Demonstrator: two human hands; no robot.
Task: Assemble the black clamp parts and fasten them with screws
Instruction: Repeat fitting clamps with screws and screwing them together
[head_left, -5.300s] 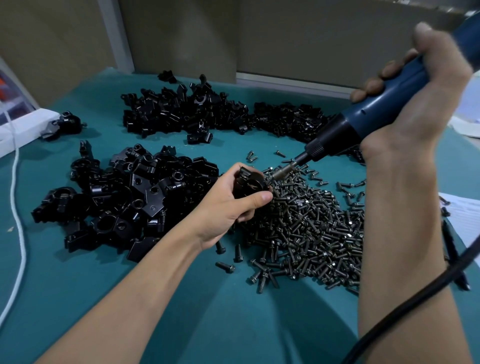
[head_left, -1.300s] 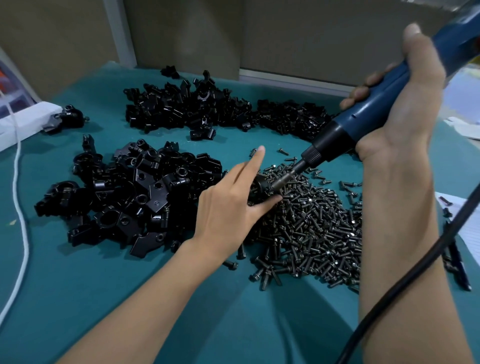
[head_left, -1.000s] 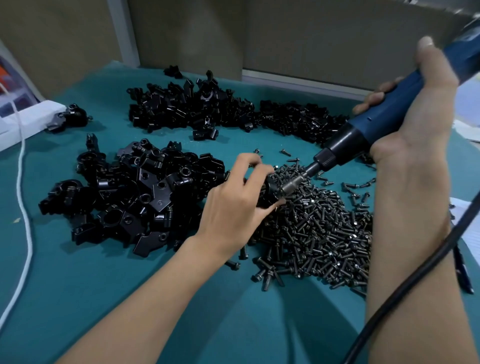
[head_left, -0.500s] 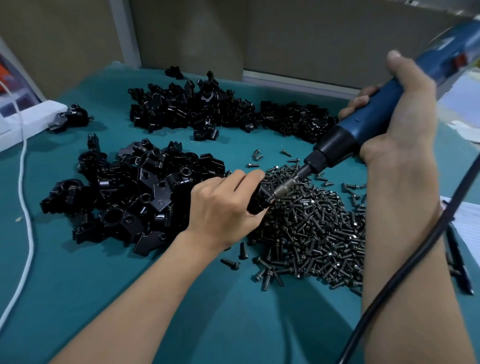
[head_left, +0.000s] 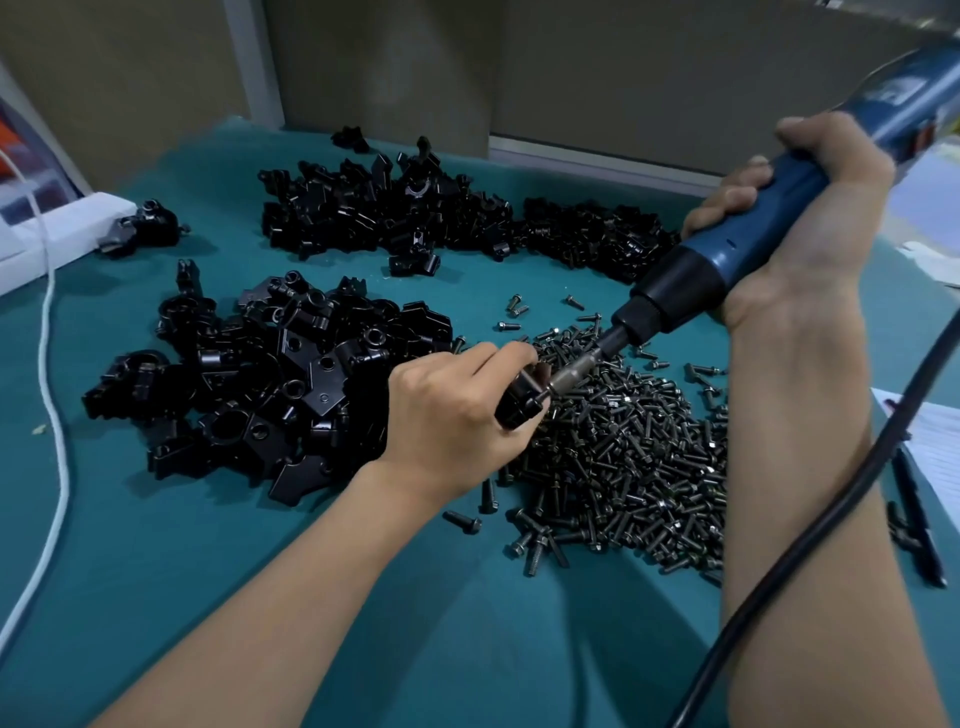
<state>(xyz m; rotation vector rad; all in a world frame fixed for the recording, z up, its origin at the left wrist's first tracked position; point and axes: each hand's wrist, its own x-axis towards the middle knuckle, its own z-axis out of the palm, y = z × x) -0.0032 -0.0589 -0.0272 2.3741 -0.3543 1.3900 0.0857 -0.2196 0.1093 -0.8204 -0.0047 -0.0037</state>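
I see left grip clamped round the black clamp at the left edge of the screw pile, likely bracing it so the blue driver, clenched in right grip, pushes its bit squarely in.

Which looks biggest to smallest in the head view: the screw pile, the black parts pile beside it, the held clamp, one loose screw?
1. The black parts pile and the screw pile: about alike; the right arm hides some screws, so unranked.
2. The clamp in the left hand.
3. The loose screw.
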